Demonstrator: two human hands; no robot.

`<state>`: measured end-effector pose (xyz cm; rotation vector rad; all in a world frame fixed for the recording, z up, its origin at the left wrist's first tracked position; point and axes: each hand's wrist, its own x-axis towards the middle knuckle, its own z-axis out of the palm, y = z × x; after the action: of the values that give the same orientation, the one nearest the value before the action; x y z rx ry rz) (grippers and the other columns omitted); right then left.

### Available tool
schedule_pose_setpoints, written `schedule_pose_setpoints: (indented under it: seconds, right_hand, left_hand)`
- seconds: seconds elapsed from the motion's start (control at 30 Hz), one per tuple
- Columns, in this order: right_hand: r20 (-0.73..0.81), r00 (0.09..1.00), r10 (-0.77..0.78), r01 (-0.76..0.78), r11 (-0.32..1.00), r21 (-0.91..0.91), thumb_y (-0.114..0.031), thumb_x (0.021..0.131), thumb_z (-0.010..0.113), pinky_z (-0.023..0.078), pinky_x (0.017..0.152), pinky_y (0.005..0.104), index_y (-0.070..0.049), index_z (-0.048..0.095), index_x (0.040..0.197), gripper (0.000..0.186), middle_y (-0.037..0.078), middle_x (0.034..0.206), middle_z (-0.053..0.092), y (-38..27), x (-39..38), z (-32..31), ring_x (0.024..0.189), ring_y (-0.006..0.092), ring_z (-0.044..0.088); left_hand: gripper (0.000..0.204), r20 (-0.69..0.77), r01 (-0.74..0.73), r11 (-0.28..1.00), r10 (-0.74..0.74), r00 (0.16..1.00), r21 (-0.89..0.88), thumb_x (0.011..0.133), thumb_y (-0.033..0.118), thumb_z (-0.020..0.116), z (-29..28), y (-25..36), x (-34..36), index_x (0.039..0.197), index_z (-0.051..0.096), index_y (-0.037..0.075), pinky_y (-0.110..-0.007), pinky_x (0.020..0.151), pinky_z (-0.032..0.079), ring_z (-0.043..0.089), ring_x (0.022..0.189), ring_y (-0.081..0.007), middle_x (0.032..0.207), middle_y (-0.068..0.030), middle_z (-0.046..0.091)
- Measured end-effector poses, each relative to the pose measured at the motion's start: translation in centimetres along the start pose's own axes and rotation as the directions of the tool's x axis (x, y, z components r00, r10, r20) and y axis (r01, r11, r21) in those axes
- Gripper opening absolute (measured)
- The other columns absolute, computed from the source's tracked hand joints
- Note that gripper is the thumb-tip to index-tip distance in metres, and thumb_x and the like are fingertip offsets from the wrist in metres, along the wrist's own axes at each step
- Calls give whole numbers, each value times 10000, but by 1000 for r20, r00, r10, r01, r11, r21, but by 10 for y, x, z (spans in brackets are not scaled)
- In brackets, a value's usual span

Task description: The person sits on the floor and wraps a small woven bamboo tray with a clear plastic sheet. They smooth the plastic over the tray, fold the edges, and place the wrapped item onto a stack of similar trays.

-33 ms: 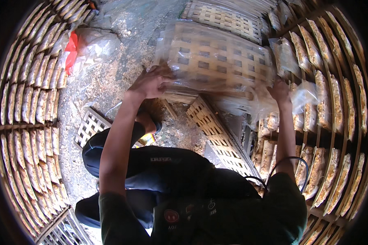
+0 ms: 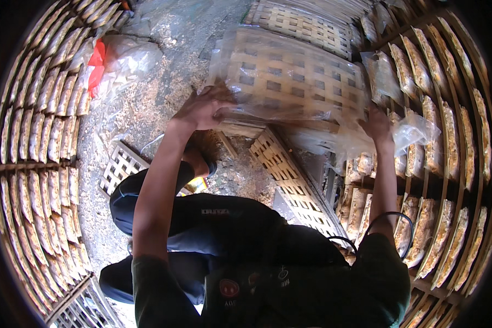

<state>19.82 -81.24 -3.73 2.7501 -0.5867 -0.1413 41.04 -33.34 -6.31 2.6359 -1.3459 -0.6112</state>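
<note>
A clear plastic sheet (image 2: 268, 101) lies over a woven bamboo tray (image 2: 306, 82) in front of me. My left hand (image 2: 202, 107) is at the near left corner, its fingers curled on the sheet's edge. At the right side, my right hand (image 2: 378, 126) is closed on the bunched plastic, part of its fingers hidden. A loose flap of plastic (image 2: 418, 131) sticks out to the right of that hand, against the rack.
Racks of filled trays rise on the left (image 2: 44, 131) and right (image 2: 448, 131). A second woven panel (image 2: 295, 180) leans below the tray, and another woven piece (image 2: 123, 167) lies by my leg. Crumpled plastic with a red strip (image 2: 97, 68) rests on the littered floor (image 2: 169, 49).
The loose plastic flap beside my right hand has spread farther right. My left hand stays at the near left corner of the sheet.
</note>
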Motion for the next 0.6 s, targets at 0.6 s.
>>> schedule_pose_setpoints:
  seconds: [0.6]
  right_hand:
    - [263,960,-100,56,984,168,-312,790,802,553,864,418,-151,688,1152,412,169,1232,685,-45,-141,-93,954,304,727]
  left_hand:
    - [811,-97,-23,989,37,995,146,946,687,500,65,38,23,1616,113,443,-719,1195,97,6,1560,-426,1715,-106,-3]
